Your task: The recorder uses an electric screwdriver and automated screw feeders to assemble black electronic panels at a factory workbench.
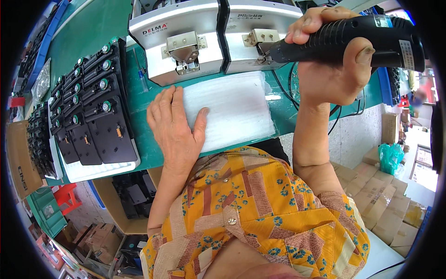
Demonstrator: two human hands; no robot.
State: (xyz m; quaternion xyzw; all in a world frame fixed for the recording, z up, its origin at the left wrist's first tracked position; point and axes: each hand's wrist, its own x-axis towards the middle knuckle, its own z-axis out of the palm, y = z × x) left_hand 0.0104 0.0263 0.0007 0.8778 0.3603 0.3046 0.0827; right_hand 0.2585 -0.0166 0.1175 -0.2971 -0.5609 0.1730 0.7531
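My right hand (325, 83) is wrapped round a black electric screwdriver (339, 39), held almost level at the upper right. The screwdriver's tip points left, at the metal outlet of the right silver screw feeder (239, 25); whether a screw sits on the bit is too small to tell. Lying flat, with its fingers stretched out, my left hand (176, 128) rests on the left edge of a white foam sheet (237, 107). Nothing is held in it. Directly beyond the sheet stands a second silver screw feeder (155, 49), beside the right one.
Black plastic housings (111, 132) with round green-edged parts stand in rows on a white tray (100, 170) to the left. A thin screwdriver (141, 76) lies by the left feeder. Black cables (289, 88) hang off the green bench (155, 153). Cardboard boxes (376, 195) fill the lower right.
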